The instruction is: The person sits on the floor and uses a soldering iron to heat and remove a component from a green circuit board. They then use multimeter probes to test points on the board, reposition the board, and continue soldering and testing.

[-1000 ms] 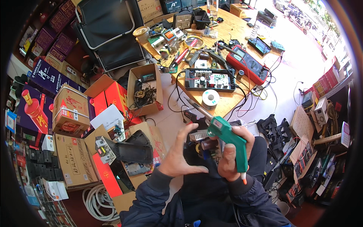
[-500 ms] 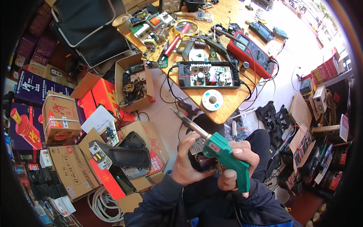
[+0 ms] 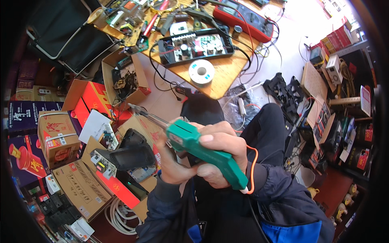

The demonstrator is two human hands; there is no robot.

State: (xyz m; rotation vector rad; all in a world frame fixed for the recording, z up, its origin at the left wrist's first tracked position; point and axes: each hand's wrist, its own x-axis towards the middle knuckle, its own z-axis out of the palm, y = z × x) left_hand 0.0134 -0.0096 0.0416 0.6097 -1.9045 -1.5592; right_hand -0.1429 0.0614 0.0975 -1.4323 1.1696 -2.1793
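Gripping green soldering iron (image 3: pixel 202 150) at frame centre: right hand (image 3: pixel 221 152) clamped round its handle, tip aimed upper left. Left hand (image 3: pixel 172 166) curled closed against the head; contents hidden. Step: readying iron. Next likely needs the solder reel (image 3: pixel 201 71) on the bench (image 3: pixel 227 77), top centre.

You're in an electronics repair workshop: a tabletop (image 3: pixel 227 77) with an opened circuit board (image 3: pixel 194 45), solder spool (image 3: pixel 201 72), multimeter (image 3: pixel 243 18), and parts boxes (image 3: pixel 81 186) around.
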